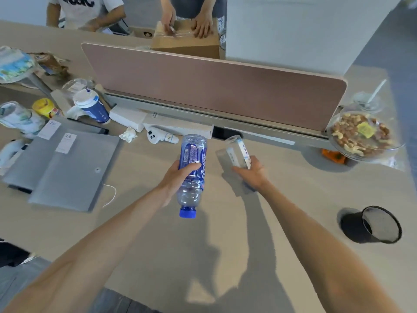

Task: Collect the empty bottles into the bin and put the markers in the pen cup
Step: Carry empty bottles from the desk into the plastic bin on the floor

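Note:
My left hand (178,177) grips a blue-labelled plastic bottle (191,154) around its middle, held above the desk with its blue cap pointing toward me. My right hand (250,172) holds a clear bottle (237,152) with a white and blue label, its base tilted away from me. A black mesh pen cup (381,224) stands upright on the desk at the right, apart from both hands. No markers and no bin show in view.
Grey folders (67,168) lie at the left with cups and bottles (90,107) behind them. A pink divider (214,86) runs across the desk. A bowl of nuts (361,136) sits at the right. Two people handle a cardboard box (187,41) beyond the divider.

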